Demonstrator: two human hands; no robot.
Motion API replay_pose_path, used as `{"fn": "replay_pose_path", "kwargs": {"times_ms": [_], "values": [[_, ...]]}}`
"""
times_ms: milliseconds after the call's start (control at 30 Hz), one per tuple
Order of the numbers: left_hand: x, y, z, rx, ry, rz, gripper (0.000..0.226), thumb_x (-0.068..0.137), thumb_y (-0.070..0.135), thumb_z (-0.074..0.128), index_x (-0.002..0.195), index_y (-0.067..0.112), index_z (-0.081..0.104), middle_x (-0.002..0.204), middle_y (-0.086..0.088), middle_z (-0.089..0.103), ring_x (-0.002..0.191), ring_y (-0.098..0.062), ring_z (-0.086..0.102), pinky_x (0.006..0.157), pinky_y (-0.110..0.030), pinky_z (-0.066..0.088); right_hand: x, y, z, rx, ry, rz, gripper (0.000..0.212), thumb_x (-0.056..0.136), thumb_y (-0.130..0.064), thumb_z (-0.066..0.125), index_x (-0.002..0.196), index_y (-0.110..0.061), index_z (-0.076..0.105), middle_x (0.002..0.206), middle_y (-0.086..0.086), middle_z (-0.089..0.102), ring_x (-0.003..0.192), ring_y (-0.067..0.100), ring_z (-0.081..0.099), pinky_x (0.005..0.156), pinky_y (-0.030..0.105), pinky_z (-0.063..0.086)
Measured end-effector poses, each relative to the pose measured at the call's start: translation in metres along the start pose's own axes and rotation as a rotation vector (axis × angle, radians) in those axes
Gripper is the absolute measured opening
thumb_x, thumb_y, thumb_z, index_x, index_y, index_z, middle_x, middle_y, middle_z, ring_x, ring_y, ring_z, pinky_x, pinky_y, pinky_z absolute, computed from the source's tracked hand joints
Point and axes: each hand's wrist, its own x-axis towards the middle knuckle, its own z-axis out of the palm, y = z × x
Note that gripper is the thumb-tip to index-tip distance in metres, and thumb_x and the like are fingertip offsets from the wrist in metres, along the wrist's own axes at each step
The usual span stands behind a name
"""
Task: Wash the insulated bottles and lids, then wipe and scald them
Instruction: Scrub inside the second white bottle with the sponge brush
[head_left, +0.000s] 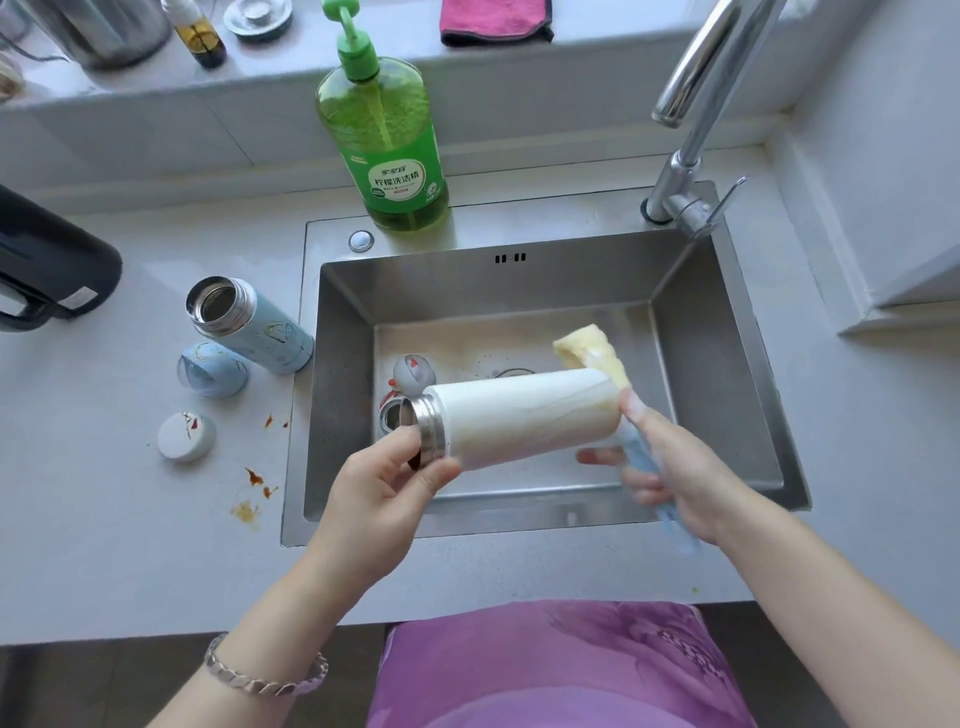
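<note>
Over the steel sink (467, 291), my left hand (384, 488) grips a cylindrical white bottle (524, 421); at three o'clock, my right hand (675, 473) clasps a yellow sponge brush (597, 351).

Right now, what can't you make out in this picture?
- Inside of the white bottle: head view, mouth turned sideways, behind the left hand.
- The steel-rimmed thing in the sink: head view, mostly hidden by that bottle.
- The black jug: head view, cut off by the left edge.
- The brush handle: head view, partly covered by the right hand.
</note>
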Motion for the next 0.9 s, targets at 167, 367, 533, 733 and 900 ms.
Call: {"fn": "replay_pose_path", "kwargs": {"times_ms": [167,367,533,733,900], "values": [[-0.002,-0.012,-0.006,0.018,-0.186,0.011,0.024,0.077,0.03,0.061,0.1,0.03,0.07,0.106,0.011,0.069,0.107,-0.011,0.062,0.093,-0.025,0.047,0.004,-0.004,0.005,0.266,-0.114,0.041,0.062,0.066,-0.066,0.055,0.108,-0.02,0.056,0.068,-0.001,0.063,0.036,0.004,0.025,0.036,0.015,0.015],[-0.003,-0.001,-0.012,0.061,-0.26,-0.12,0.031,0.068,0.039,0.068,0.099,0.036,0.069,0.096,0.014,0.071,0.094,-0.004,0.064,0.085,-0.019,0.048,0.008,0.005,0.004,0.257,-0.035,-0.064,0.04,0.066,-0.048,0.07,0.085,-0.017,0.055,0.062,-0.003,0.042,0.035,0.005,0.026,0.036,0.016,0.015],[0.011,0.02,-0.009,-0.665,-0.08,-0.906,0.036,0.073,0.027,0.068,0.1,0.004,0.067,0.087,-0.014,0.062,0.087,-0.026,0.061,0.073,-0.043,0.059,-0.001,0.007,0.009,0.137,0.049,-0.318,0.053,0.055,-0.054,0.069,0.09,-0.017,0.058,0.065,-0.005,0.045,0.052,0.007,0.037,0.039,0.014,0.028],[0.012,0.012,0.008,-0.63,0.204,-0.807,0.018,0.091,0.015,0.053,0.09,-0.001,0.062,0.087,-0.013,0.061,0.083,-0.022,0.058,0.069,-0.037,0.059,0.003,0.008,-0.006,-0.641,0.448,-0.55,0.028,0.1,-0.021,0.034,0.116,-0.017,0.056,0.078,0.0,0.062,0.056,0.018,0.048,0.054,0.032,0.033],[0.008,0.017,0.019,-0.662,0.288,-0.676,0.023,0.093,0.014,0.05,0.085,-0.004,0.063,0.091,-0.017,0.056,0.092,-0.028,0.056,0.072,-0.035,0.059,-0.026,0.039,0.045,-0.966,0.187,-0.878,0.035,0.09,-0.02,0.038,0.119,-0.023,0.057,0.064,0.007,0.057,0.054,0.033,0.055,0.043,0.033,0.038]]}}
